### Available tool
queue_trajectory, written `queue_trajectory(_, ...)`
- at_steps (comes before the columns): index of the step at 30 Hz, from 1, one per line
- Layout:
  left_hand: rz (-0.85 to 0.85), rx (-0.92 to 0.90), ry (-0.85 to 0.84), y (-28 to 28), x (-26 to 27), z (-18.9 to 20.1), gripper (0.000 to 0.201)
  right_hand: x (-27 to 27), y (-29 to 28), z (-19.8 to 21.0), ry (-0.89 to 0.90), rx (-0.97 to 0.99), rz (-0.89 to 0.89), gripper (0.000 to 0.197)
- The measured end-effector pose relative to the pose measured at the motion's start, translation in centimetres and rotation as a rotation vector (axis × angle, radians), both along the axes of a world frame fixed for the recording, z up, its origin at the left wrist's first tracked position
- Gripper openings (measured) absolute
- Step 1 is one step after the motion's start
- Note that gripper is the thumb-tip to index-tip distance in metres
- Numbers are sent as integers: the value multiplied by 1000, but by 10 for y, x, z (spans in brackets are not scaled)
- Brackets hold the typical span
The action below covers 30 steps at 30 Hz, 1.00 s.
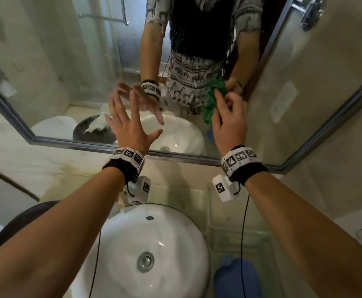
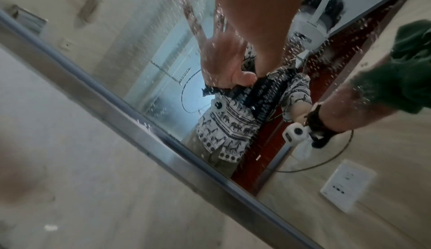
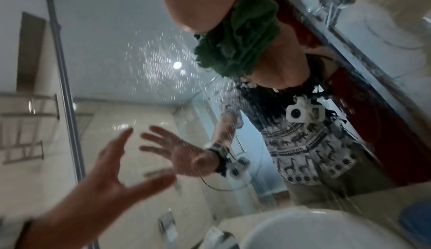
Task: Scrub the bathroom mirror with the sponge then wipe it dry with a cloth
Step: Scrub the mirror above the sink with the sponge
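Note:
The framed bathroom mirror (image 1: 79, 72) is speckled with water drops (image 3: 158, 57). My right hand (image 1: 223, 100) grips a bunched green cloth (image 1: 208, 114) and holds it against the glass on the right side; in the right wrist view the cloth (image 3: 238, 46) sits under the palm (image 3: 198, 9). My left hand (image 1: 130, 119) is raised close to the glass, fingers spread, holding nothing. It appears in the right wrist view too (image 3: 109, 170), with a small gap to its reflection. The left wrist view shows one finger (image 2: 256, 13) over the wet glass.
A white basin (image 1: 154, 244) sits below the mirror's metal frame (image 1: 175, 154). A blue object (image 1: 236, 276) lies on the counter to its right. A dark bin (image 1: 14, 229) stands at the left. A wall socket (image 2: 347, 184) and chrome fitting (image 1: 311, 11) are on the right wall.

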<state>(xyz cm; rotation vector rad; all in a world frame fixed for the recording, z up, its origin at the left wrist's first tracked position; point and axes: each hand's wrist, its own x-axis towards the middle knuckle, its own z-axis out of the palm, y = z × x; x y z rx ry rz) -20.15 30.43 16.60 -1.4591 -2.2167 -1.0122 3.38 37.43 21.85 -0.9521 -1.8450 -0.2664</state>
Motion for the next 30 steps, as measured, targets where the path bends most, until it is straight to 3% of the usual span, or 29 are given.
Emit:
queue_trajectory(5,24,-93,7,9,-13,1,143,-12,-5,-56,-332,-75,45,42)
queue_trajectory(10,18,-95,16,11,-13,-3,143,-6,-12,-113,-507,-300,102,64)
queue_trajectory(14,19,-121,12,11,-12,-2,143,-17,-18,-91,-369,-400,87,54)
queue_trajectory(18,13,-133,10,10,-12,-1,143,-38,-18,-32,-51,-98,37,29)
queue_trajectory(22,10,-136,4,10,-12,0,141,-53,-9,10,172,7,-2,40)
queue_trajectory(24,16,-144,9,11,-12,-1,142,-58,-10,9,151,12,-3,44)
queue_trajectory(30,26,-141,15,14,-14,-5,141,-62,-11,-54,-252,31,72,40)
